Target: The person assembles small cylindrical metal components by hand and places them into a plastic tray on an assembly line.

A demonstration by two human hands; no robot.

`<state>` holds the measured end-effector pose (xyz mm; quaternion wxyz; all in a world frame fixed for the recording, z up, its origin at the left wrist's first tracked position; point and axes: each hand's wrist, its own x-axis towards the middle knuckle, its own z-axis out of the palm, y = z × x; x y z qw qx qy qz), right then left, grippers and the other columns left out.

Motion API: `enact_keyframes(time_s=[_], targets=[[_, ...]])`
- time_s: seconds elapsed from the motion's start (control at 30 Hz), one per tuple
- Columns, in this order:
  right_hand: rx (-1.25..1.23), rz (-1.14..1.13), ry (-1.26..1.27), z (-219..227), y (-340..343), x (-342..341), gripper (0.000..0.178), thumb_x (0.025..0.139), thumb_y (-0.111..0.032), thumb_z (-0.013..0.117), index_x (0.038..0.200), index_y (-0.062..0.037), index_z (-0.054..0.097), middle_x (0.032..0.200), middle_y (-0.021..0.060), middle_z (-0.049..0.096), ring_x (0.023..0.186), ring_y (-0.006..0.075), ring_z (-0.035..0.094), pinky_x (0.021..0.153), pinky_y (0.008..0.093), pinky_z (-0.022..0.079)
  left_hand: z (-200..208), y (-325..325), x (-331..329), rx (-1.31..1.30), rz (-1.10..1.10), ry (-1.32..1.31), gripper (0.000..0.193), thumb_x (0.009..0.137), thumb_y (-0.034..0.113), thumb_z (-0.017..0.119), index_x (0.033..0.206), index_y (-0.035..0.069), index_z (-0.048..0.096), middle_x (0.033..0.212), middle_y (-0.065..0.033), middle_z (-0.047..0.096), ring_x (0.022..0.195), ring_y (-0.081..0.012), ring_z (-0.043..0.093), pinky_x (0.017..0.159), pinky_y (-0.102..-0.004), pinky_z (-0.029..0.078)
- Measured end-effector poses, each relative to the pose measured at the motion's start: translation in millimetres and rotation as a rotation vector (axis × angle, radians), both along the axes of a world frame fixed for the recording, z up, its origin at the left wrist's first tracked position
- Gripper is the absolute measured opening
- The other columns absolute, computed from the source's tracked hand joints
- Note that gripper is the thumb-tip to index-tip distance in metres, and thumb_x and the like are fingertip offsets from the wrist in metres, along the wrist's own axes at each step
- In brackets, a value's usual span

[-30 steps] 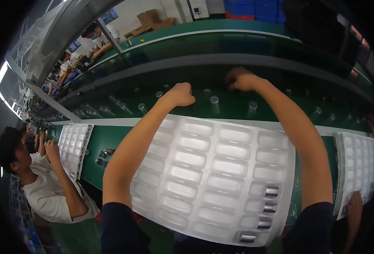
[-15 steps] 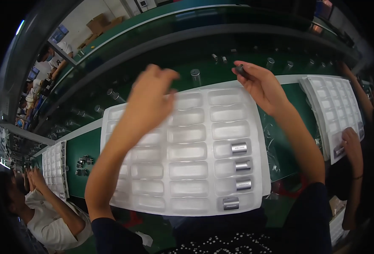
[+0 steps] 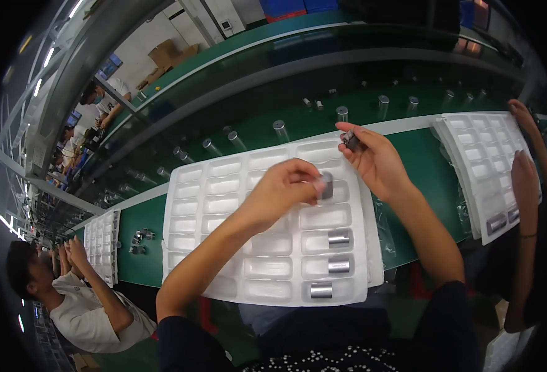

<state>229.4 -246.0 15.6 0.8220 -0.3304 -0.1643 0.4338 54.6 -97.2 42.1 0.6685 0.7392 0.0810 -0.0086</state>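
Note:
My left hand [image 3: 286,191] is over the right side of a white plastic tray [image 3: 365,248], its fingers pinched on a silver metal cylinder [image 3: 327,185]. That cylinder hangs above an upper compartment of the right column. My right hand [image 3: 379,162] is just past the tray's far right corner, thumb and fingers closed on a small dark metal part [image 3: 350,140]; its exact kind is unclear. Lower in the right column lie a silver cylinder [image 3: 339,238], another silver cylinder [image 3: 339,266] and a bottom silver cylinder [image 3: 322,290]. The compartment above them holds nothing.
Beyond the tray runs a green conveyor belt [image 3: 258,127] with upright metal cylinders [image 3: 279,128] along it. Small dark parts [image 3: 140,240] lie on the green table to the left. Co-workers sit on both sides, each with a tray; another tray [image 3: 481,167] is at right.
My left hand has come down and right from near the belt; it now holds a cylinder, and one fewer lies in the right column. The view has shifted. My right hand keeps its part.

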Motion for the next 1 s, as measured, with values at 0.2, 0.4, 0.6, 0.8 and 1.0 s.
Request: enact_keyframes(time_s=[0.2, 0.4, 0.6, 0.8, 1.0], targets=[[0.005, 0.033, -0.201, 13, -5, -22, 0.031, 0.096, -0.005, 0.054, 0.125, 0.0053, 0.055, 0.102, 0.011, 0.061, 0.099, 0.0181, 0.064, 0.086, 0.0266, 0.054, -6, 6, 4, -0.778, 0.284, -0.083, 0.03, 0.098, 0.016, 0.056, 0.124, 0.004, 0.05, 0.113, -0.0151, 0.059, 0.1, -0.0254, 0.063, 0.091, -0.0343, 0.054], [-0.063, -0.159, -0.676, 2, -3, -22, 0.04, 0.084, 0.006, 0.068, 0.122, 0.0052, 0.058, 0.113, 0.0115, 0.059, 0.1, 0.0182, 0.064, 0.087, 0.0298, 0.056, -1, 4, 5, -0.966, 0.315, -0.097, 0.043, 0.097, 0.014, 0.057, 0.137, 0.005, 0.044, 0.113, -0.0152, 0.06, 0.104, -0.0235, 0.061, 0.095, -0.0338, 0.05], [-0.008, -0.239, -0.877, 2, -2, -30, 0.036, 0.083, 0.006, 0.068, 0.118, 0.0057, 0.059, 0.115, 0.0118, 0.058, 0.103, 0.0186, 0.062, 0.09, 0.0293, 0.054, -8, -2, 2, -0.524, 0.34, -0.23, 0.04, 0.095, 0.01, 0.059, 0.133, 0.003, 0.048, 0.109, -0.0123, 0.064, 0.106, -0.019, 0.06, 0.094, -0.0312, 0.048], [0.011, -0.242, -0.776, -5, -1, -25, 0.036, 0.083, 0.009, 0.067, 0.119, 0.0054, 0.059, 0.114, 0.0108, 0.057, 0.105, 0.0187, 0.062, 0.091, 0.0293, 0.054, -12, 2, 2, -0.829, 0.338, -0.181, 0.034, 0.093, 0.003, 0.06, 0.126, -0.001, 0.051, 0.109, -0.0129, 0.065, 0.102, -0.0174, 0.06, 0.09, -0.0286, 0.048], [-0.023, -0.427, -0.947, -20, 12, -47, 0.032, 0.085, 0.007, 0.067, 0.116, 0.0057, 0.058, 0.114, 0.0124, 0.054, 0.104, 0.0199, 0.062, 0.087, 0.0299, 0.056, -30, -29, 8, -0.146, 0.353, -0.302, 0.037, 0.091, 0.013, 0.065, 0.121, -0.002, 0.049, 0.108, -0.0098, 0.057, 0.091, -0.0159, 0.054, 0.082, -0.0298, 0.045]])
